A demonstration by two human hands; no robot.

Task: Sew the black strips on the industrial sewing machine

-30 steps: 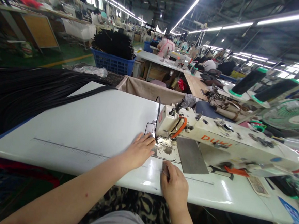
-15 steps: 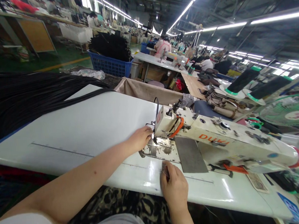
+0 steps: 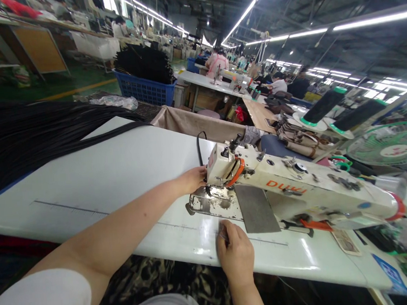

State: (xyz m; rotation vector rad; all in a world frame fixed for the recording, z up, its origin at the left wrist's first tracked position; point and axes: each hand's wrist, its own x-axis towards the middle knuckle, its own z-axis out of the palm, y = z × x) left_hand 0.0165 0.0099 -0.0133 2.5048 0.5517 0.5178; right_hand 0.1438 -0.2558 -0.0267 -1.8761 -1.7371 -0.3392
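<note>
My left hand (image 3: pixel 193 179) reaches to the far left side of the sewing machine (image 3: pixel 271 180), beside its needle end. Its fingertips are hidden behind the machine head. Just above these fingers a thin black strip (image 3: pixel 199 149) stands in a loop, its lower end meeting the hand; whether I grip it is not visible. Nearer the front edge, my right hand (image 3: pixel 236 251) rests on the white table (image 3: pixel 114 177) with its fingers curled. A small dark, shiny thing shows between thumb and fingers, too covered to name. The worn metal needle plate (image 3: pixel 216 203) lies bare between both hands.
Long black strips (image 3: pixel 21 137) heap over the table's left end. Behind stands a blue basket (image 3: pixel 145 89) full of black pieces. A beige cloth-lined bin (image 3: pixel 194 123) borders the far edge. Thread cones (image 3: pixel 326 106) and a green fan (image 3: pixel 391 146) stand right. Other people work farther back.
My left hand has shifted slightly away from the needle area, farther behind the machine head. The black strip's loop has moved left with it. My right hand has stayed nearly still.
</note>
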